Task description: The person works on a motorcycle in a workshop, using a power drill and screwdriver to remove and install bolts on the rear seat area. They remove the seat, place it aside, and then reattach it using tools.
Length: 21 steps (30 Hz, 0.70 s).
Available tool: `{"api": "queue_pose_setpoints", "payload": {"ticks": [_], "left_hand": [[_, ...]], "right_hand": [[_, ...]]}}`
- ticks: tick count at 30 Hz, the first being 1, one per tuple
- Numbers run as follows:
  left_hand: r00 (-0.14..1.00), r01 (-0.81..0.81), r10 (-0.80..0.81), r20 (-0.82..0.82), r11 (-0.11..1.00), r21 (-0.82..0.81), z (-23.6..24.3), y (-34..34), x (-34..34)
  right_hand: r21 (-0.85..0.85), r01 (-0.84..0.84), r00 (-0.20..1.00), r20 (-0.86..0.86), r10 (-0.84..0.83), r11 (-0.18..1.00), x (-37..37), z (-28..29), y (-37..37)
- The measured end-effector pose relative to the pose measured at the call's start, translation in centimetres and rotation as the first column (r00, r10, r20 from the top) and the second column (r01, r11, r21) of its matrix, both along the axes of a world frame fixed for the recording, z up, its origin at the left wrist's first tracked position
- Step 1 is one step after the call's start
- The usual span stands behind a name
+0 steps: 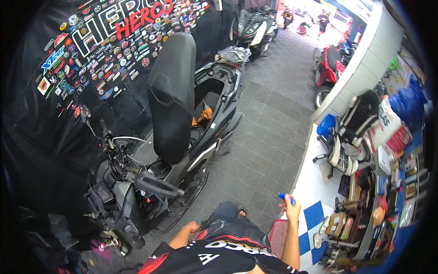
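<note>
My right hand (293, 210) is raised at my right side, its fingers closed on a small blue object (286, 198) whose kind I cannot make out. My left hand (192, 227) hangs low beside my thigh; its fingers are too small and partly hidden to read. Ahead to the left stands a black scooter (200, 160), its seat (172, 100) tipped up. Inside the exposed storage well lies an orange and dark power tool (203, 117). Neither hand touches the scooter; the left is the nearer one, below its mirror (157, 183).
Grey floor tiles (264, 123) stretch away to another parked scooter (253, 27). A red motorcycle (327, 68) stands by the white-tiled wall (360, 64). At right are an office chair (346, 148), cluttered shelves (365, 214) and a red mat (277, 233). A person (323, 22) stands far off.
</note>
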<state>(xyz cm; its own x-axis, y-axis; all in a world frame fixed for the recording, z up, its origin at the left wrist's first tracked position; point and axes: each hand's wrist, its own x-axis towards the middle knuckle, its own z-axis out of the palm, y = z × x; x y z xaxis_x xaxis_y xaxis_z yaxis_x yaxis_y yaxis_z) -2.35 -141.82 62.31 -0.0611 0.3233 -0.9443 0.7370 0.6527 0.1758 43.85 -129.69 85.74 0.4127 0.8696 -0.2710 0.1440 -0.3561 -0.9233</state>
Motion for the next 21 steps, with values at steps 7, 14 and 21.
{"api": "queue_pose_setpoints", "payload": {"ticks": [7, 14, 21], "left_hand": [[0.768, -0.63, 0.592, 0.243, 0.768, 0.119, -1.3, 16.8, 6.8], [0.778, -0.602, 0.35, 0.521, 0.652, 0.461, 3.6, 47.4, 8.3], [0.202, -0.885, 0.385, 0.901, 0.466, -0.001, 19.1, 70.9, 14.4]], "right_hand": [[0.13, -0.352, 0.935, 0.084, 0.344, 0.927, 0.3, 6.0, 29.3], [0.16, -0.432, 0.88, -0.139, 0.454, 0.887, -2.7, 3.6, 47.2], [0.201, -0.826, 0.564, 0.275, 0.779, 0.527, -5.6, 6.2, 63.0]]}}
